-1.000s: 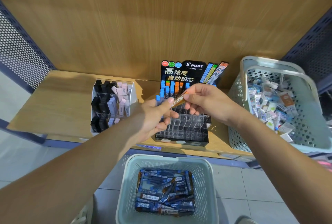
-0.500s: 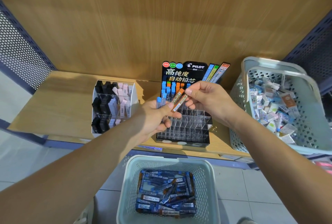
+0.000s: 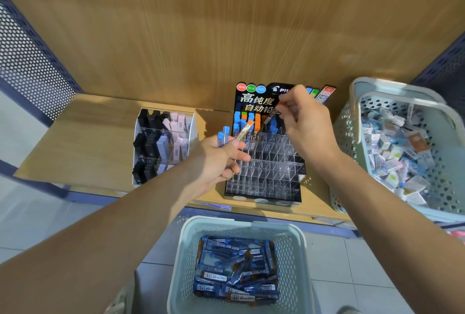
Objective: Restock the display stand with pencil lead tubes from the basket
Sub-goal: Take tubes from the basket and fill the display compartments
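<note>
Now the right hand [image 3: 305,125] pinches a slim tube [image 3: 271,115] at the clear gridded stand [image 3: 266,170]'s twelve o'clock; left hand [image 3: 221,160] grips spare tubes [image 3: 245,130].

Bright, warm daylight comes from the right: the right basket [image 3: 352,137] throws dotted light onto the shelf [image 3: 75,142], and the stand [image 3: 251,102] casts its shadow leftward. Wide-angle bowing bends the edges. The right hand [image 3: 305,125] is slightly motion-blurred.
</note>
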